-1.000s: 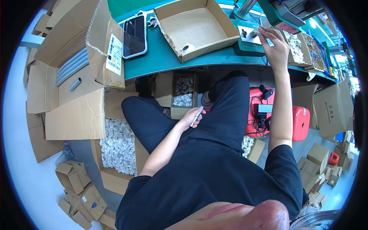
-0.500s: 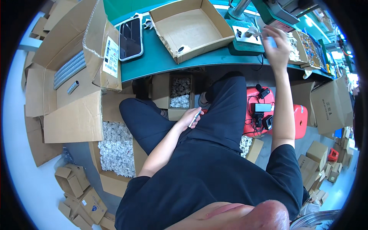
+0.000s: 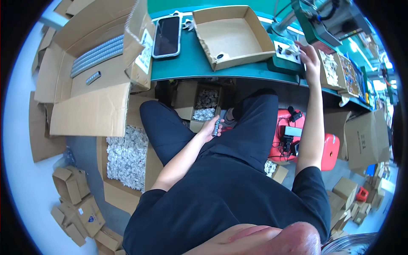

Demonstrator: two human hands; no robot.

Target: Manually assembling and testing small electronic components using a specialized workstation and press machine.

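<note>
My left hand (image 3: pixel 208 129), resting over my lap, is closed round a short grey tube (image 3: pixel 217 126) that looks like the one lying in the carton on the left. Over the bench, my right hand (image 3: pixel 311 63) reaches to a small fixture (image 3: pixel 282 63) with a pale top plate below the bench press (image 3: pixel 327 27). Its fingertips pinch at a small white part (image 3: pixel 292 50) on that plate; the fingers partly hide the contact. A shallow cardboard tray (image 3: pixel 231 36) with a small white piece (image 3: pixel 221 57) in it sits left of the fixture.
An open carton (image 3: pixel 89 112) at left contains rows of grey tubes (image 3: pixel 97 55). A phone (image 3: pixel 167 37) lies on the green bench (image 3: pixel 182 68). White pieces fill a floor box (image 3: pixel 126 159). Red stools (image 3: pixel 329 151) with black cables stand at right, near parts trays (image 3: pixel 329 70).
My right hand has come closer to the fixture, its fingertips now at the white part. The tube in my left hand has turned more upright. The whole view has shifted slightly.
</note>
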